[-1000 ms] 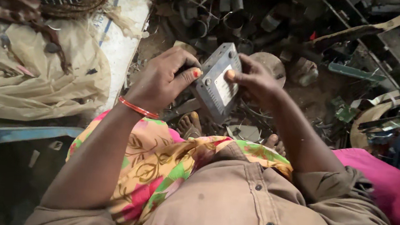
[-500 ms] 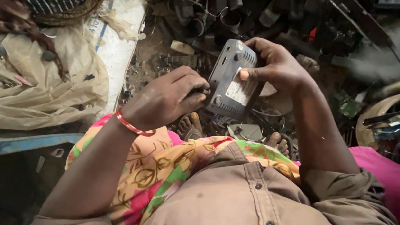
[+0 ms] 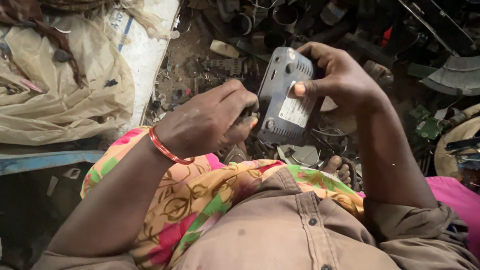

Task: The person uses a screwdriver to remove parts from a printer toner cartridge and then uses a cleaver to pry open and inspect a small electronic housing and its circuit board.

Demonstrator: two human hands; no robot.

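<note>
At frame centre my right hand [image 3: 339, 80] clamps the grey plastic device casing [image 3: 284, 98] while my left hand [image 3: 209, 117], fist closed on a barely visible small tool [image 3: 252, 114], works its lower edge; next likely needs steady prying pressure.

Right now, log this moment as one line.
right hand: grips grey box | left hand: closed fist at box's lower edge | bangle: red, left wrist | ground: scrap parts

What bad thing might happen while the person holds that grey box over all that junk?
The grey box is held up by the right hand alone, so it might slip and drop onto the scrap metal below. The left hand works right at the box's edge, so a slip there could nick fingers. A bare toe sits near the sharp-looking bits.
</note>
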